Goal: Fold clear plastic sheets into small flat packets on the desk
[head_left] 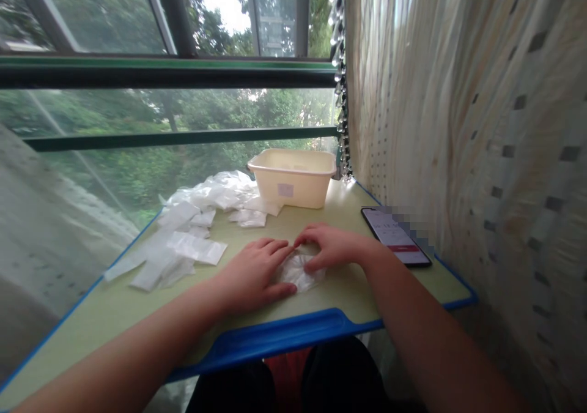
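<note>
On the table's near middle lies a crumpled clear plastic bag point(298, 273), between my two hands. My left hand point(250, 275) rests flat at the bag's left side, fingers stretched out and thumb apart, partly over its edge. From the right, my right hand point(328, 245) reaches over the bag with bent fingers; the thumb touches its top, and the fingertips come close to those of the left hand. Whether the right fingers pinch any plastic is hard to see. To the left is a loose pile of clear and whitish plastic bags point(197, 248), some folded flat.
A cream plastic tub point(293, 183) with a small label stands at the back, touching the pile. A phone point(398, 241) with its screen lit lies at the right. The table point(339, 300) has a blue edge; curtains point(458, 125) hang beside it, windows behind.
</note>
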Action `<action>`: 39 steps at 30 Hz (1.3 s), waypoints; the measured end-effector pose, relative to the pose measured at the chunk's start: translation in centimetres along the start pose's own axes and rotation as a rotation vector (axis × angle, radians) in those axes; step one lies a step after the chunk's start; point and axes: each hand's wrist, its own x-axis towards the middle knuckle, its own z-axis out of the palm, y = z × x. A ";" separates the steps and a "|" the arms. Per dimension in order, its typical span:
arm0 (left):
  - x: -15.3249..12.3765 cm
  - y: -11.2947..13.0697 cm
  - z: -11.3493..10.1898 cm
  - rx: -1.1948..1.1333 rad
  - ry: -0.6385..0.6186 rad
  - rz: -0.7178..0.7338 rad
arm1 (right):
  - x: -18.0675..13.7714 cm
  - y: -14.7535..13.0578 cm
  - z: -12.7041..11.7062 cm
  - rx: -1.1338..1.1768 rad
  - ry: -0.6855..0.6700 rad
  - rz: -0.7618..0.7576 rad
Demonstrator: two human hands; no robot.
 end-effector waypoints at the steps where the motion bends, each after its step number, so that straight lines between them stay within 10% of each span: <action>1: -0.1 0.0 0.0 0.008 0.005 -0.011 | -0.1 -0.1 -0.1 0.016 -0.004 0.021; 22: -0.8 -1.3 1.4 0.062 -0.037 -0.086 | 0.2 -0.5 0.0 0.004 -0.053 -0.144; 28: -0.8 -1.6 1.8 0.016 -0.085 -0.125 | 0.7 -2.0 2.1 -0.089 0.199 -0.079; 39: -1.6 -2.2 1.7 -0.002 -0.137 -0.218 | 0.4 -1.7 3.7 -0.236 -0.091 0.108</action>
